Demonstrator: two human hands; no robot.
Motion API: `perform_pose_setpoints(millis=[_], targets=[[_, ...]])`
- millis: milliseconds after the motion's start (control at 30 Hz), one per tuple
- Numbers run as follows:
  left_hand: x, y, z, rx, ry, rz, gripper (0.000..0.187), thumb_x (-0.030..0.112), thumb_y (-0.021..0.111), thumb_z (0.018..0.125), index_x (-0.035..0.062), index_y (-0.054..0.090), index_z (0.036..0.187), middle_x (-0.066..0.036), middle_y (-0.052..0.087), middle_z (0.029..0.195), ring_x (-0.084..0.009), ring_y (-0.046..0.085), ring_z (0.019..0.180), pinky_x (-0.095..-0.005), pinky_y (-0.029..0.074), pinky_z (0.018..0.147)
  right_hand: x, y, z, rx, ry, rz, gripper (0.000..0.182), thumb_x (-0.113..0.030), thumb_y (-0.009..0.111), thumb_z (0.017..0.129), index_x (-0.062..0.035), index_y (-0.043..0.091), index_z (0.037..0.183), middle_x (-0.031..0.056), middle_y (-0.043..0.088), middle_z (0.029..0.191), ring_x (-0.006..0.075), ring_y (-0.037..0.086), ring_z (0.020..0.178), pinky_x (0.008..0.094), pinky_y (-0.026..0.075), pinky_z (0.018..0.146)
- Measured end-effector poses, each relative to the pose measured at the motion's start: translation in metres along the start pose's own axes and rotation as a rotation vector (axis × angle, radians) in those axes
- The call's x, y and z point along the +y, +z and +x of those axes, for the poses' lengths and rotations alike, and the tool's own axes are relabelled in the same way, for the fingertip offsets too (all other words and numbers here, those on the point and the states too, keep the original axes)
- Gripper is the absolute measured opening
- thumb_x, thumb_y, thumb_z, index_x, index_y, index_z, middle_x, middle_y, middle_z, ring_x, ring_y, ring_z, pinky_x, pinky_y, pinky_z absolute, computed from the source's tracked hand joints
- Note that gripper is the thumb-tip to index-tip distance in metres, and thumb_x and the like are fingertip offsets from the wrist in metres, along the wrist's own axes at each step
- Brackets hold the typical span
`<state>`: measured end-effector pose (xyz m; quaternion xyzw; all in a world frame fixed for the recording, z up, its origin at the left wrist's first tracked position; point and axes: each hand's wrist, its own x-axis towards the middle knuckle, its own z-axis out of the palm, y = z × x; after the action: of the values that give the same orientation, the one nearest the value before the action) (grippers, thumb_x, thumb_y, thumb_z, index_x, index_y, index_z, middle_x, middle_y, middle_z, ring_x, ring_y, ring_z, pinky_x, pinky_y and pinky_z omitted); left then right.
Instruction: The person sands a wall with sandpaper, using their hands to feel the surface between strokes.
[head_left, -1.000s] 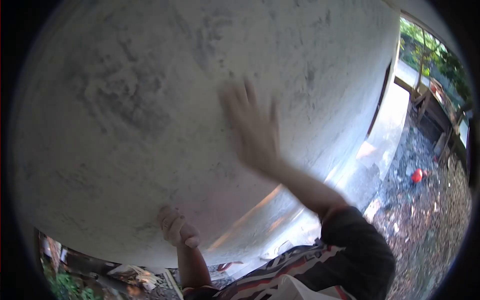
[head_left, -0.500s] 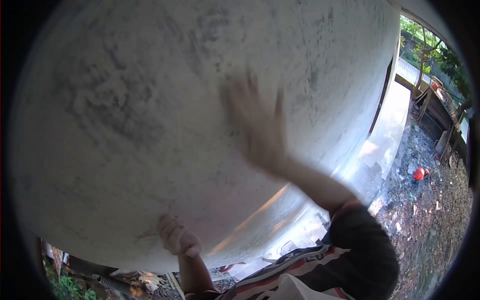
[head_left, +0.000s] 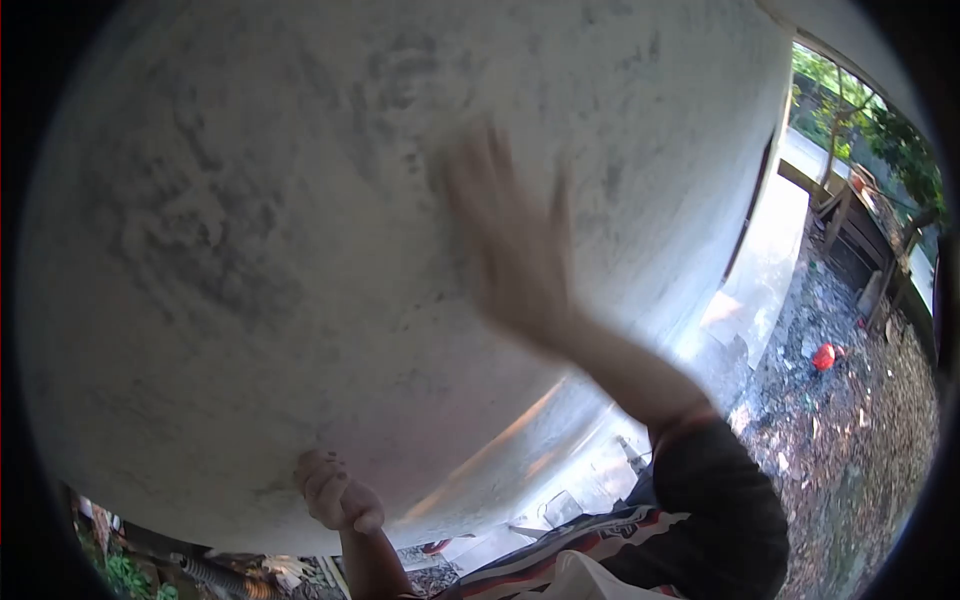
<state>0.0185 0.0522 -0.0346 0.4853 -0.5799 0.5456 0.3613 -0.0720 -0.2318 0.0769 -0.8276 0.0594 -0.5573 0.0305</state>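
Observation:
A large pale, grey-smudged wall-like surface (head_left: 330, 300) fills most of the view, looking curved through the lens. My right hand (head_left: 510, 240), blurred by motion, is raised over its middle with fingers spread and the palm side toward it; nothing shows in it. Whether the palm touches the surface is hard to tell. Low on the left, my left hand (head_left: 338, 492) is closed with curled fingers near the lower edge of the surface. What it holds, if anything, is hidden.
On the right, littered ground (head_left: 840, 450) has a red object (head_left: 824, 357) on it, with wooden boards (head_left: 850, 235) and trees (head_left: 905, 150) beyond. A ribbed hose (head_left: 225, 578) and green plants (head_left: 125, 575) lie at the lower left.
The view has shifted slightly, so the smudges and ground appear further left. My left hand shows a little lower and further left, still closed. My right hand stays spread and blurred.

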Motion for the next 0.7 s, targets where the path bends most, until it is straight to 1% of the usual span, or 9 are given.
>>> perform_pose_setpoints(millis=[33,133,200,233,467,500,600,633,700], targets=[[0.003,0.0,-0.003,0.002,-0.013,-0.005,0.057,0.053,0.028,0.093,0.0018,0.052,0.093,-0.013,0.053,0.081,-0.0258,0.049,0.076,-0.0391,0.044,0.063,0.015,-0.015,0.056,0.261,-0.111,-0.007,0.062,0.006,0.039,0.077,-0.0004,0.03,0.138,0.0216,0.024,0.146,0.0365,0.017,0.138,0.0634,0.009,0.107],[0.003,0.002,-0.007,-0.016,-0.011,0.038,0.056,0.052,0.028,0.093,0.0009,0.052,0.096,-0.015,0.055,0.083,-0.0273,0.05,0.078,-0.0422,0.043,0.067,0.008,0.0,0.05,0.335,-0.043,0.23,0.063,0.008,0.04,0.076,0.001,0.031,0.137,0.0198,0.025,0.146,0.0371,0.017,0.138,0.0599,0.011,0.109],[0.002,-0.003,-0.012,-0.028,-0.008,0.087,0.056,0.051,0.029,0.093,0.0,0.053,0.096,-0.016,0.057,0.085,-0.0287,0.051,0.079,-0.0444,0.043,0.07,-0.022,0.021,-0.089,-0.229,0.074,0.276,0.061,0.008,0.043,0.075,-0.0007,0.038,0.135,0.0189,0.03,0.145,0.0373,0.025,0.136,0.0558,0.024,0.106],[0.003,-0.006,-0.016,-0.051,-0.034,0.088,0.056,0.051,0.029,0.093,-0.0004,0.053,0.096,-0.017,0.057,0.087,-0.0295,0.052,0.08,-0.0455,0.043,0.071,-0.03,0.019,-0.147,-0.26,0.066,0.269,0.058,0.008,0.042,0.078,-0.0022,0.039,0.136,0.0198,0.034,0.143,0.0347,0.028,0.135,0.0538,0.025,0.106],[0.043,0.016,-0.041,-0.282,-0.239,0.085,0.043,0.038,0.034,0.095,0.0012,0.056,0.094,-0.016,0.06,0.088,-0.0348,0.057,0.081,-0.0468,0.044,0.077,-0.029,-0.012,-0.286,-0.488,0.959,1.082,0.034,-0.012,0.041,0.095,0.0036,0.053,0.123,0.0144,0.058,0.123,0.0227,0.055,0.115,0.03,0.042,0.097],[0.054,0.023,-0.06,-0.381,-0.228,0.05,0.038,0.034,0.038,0.095,0.0016,0.057,0.093,-0.015,0.061,0.087,-0.0341,0.058,0.08,-0.0449,0.044,0.076,-0.031,-0.007,-0.298,-0.299,1.055,1.269,0.032,-0.012,0.041,0.094,0.0046,0.058,0.117,0.0119,0.065,0.106,0.0153,0.062,0.094,0.0253,0.049,0.08],[0.116,0.062,-0.068,-0.525,-0.647,-0.177,0.023,0.021,0.048,0.092,0.0019,0.059,0.095,-0.013,0.061,0.088,-0.0283,0.06,0.079,-0.0374,0.047,0.073,-0.022,-0.026,-0.301,-0.396,1.514,1.339,0.029,-0.013,0.042,0.094,0.0028,0.062,0.108,0.0036,0.063,0.084,0.0071,0.057,0.069,0.0189,0.044,0.059],[0.131,0.069,-0.079,-0.586,-0.827,-0.236,0.02,0.018,0.052,0.09,0.0021,0.059,0.099,-0.014,0.062,0.091,-0.0266,0.062,0.081,-0.0366,0.048,0.073,-0.021,-0.025,-0.307,-0.304,1.508,1.413,0.024,-0.015,0.045,0.094,0.0001,0.063,0.1,-0.0041,0.052,0.07,0.0021,0.043,0.056,0.0172,0.033,0.048],[0.153,0.08,-0.109,-0.656,-1.163,-0.452,0.021,0.018,0.052,0.091,0.0017,0.058,0.102,-0.012,0.063,0.09,-0.0222,0.062,0.076,-0.0324,0.048,0.068,-0.021,-0.025,-0.305,-0.26,1.45,1.473,0.024,-0.017,0.047,0.095,0.0004,0.062,0.098,-0.0042,0.051,0.069,0.0026,0.043,0.056,0.018,0.033,0.048]])
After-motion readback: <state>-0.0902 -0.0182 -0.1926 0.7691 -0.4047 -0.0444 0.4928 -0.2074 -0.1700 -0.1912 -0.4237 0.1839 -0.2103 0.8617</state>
